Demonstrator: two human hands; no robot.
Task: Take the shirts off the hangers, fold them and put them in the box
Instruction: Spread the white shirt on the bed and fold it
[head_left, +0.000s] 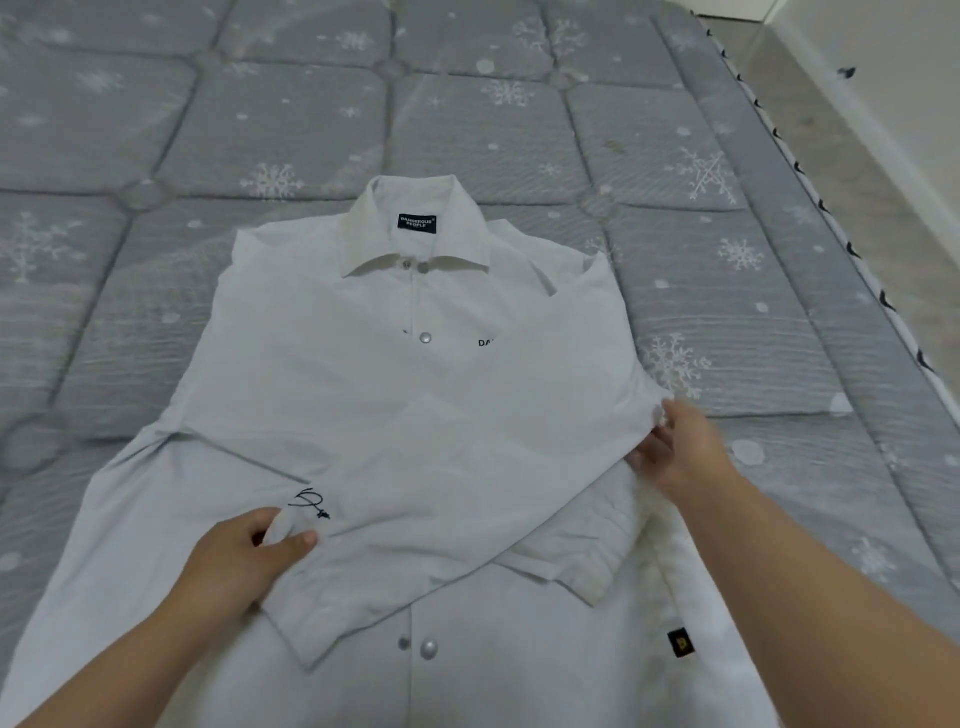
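Note:
A white collared shirt with snap buttons and a dark neck label lies face up on the mattress, collar pointing away from me. One sleeve is folded across the chest toward the lower left. My left hand pinches the sleeve fabric near a small black embroidered mark, close to the cuff. My right hand grips the folded edge of the shirt at its right side. No hanger and no box are in view.
The grey quilted mattress with white snowflake print stretches away behind the shirt. Its right edge borders a strip of pale floor and a white wall.

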